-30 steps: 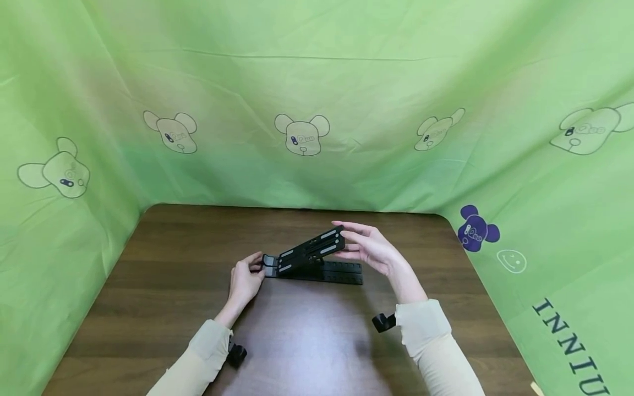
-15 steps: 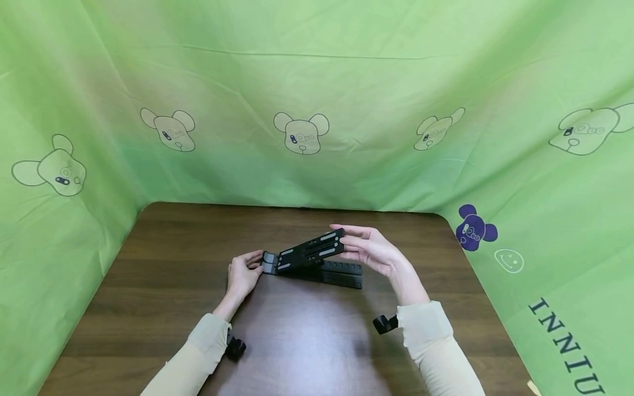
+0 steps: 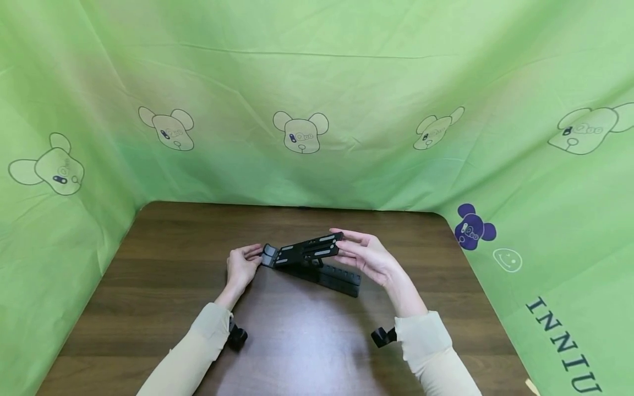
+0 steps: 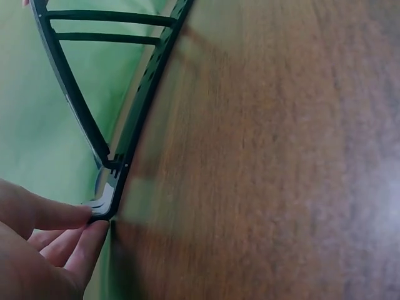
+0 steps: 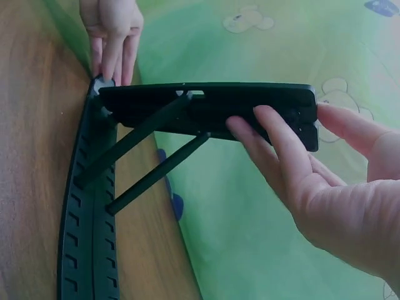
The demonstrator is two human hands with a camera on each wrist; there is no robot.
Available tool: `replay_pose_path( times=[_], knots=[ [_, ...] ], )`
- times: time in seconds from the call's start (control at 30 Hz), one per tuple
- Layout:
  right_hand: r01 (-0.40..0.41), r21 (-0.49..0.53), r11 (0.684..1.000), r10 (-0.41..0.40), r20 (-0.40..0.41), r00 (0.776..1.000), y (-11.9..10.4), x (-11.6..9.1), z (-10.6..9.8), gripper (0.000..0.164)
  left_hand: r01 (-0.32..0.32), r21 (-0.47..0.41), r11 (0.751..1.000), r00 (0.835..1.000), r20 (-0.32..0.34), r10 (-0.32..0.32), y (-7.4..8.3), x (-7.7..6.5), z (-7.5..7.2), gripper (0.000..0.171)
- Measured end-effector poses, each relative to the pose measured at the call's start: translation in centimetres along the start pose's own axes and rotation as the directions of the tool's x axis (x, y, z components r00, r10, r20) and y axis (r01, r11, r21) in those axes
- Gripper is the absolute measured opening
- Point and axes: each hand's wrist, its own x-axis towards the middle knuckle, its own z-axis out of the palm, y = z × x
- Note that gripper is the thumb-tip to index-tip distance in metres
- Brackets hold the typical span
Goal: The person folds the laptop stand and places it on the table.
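Observation:
A black folding laptop stand [image 3: 304, 250] is partly raised over the table, its slotted base [image 3: 337, 279] slanting toward the near right. Two thin struts [image 5: 134, 140] prop the upper plate [image 5: 250, 106] above the base, as the right wrist view shows. At the stand's left end my left hand [image 3: 241, 268] pinches the grey-padded lip [image 4: 105, 201] between thumb and fingers. My right hand [image 3: 370, 258] holds the free end of the upper plate, thumb at its end edge and fingers against the strut side.
The brown wooden table [image 3: 173, 308] carries the stand. Green cloth [image 3: 302, 181] with printed bear heads hangs behind the table and along both sides. A black wrist camera [image 3: 383, 336] juts from the right sleeve, another [image 3: 238, 336] from the left one.
The stand has turned: the base's right end has swung nearer me while its left end, with my left hand, has gone slightly farther away. The plate's raised end sits a little lower in view.

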Motion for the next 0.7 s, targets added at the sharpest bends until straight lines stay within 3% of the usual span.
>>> replay_pose_path(
  times=[0.33, 0.6, 0.7],
  knots=[
    [0.068, -0.138, 0.988, -0.081, -0.093, 0.992, 0.9, -0.4, 0.9, 0.057, -0.051, 0.058, 0.997, 0.998, -0.043, 0.054, 0.5, 1.5, 1.2, 0.022],
    [0.072, -0.226, 0.971, -0.111, -0.165, 0.980, 1.5, -0.4, 1.4, 0.054, -0.041, 0.026, 0.999, 0.997, -0.061, 0.042, 0.5, 1.9, 1.7, 0.025],
    [0.064, -0.305, 0.950, -0.128, -0.194, 0.973, 1.6, -0.5, 1.6, 0.051, -0.044, 0.035, 0.998, 0.996, -0.073, 0.046, 0.5, 2.1, 1.8, 0.026]
  ],
)
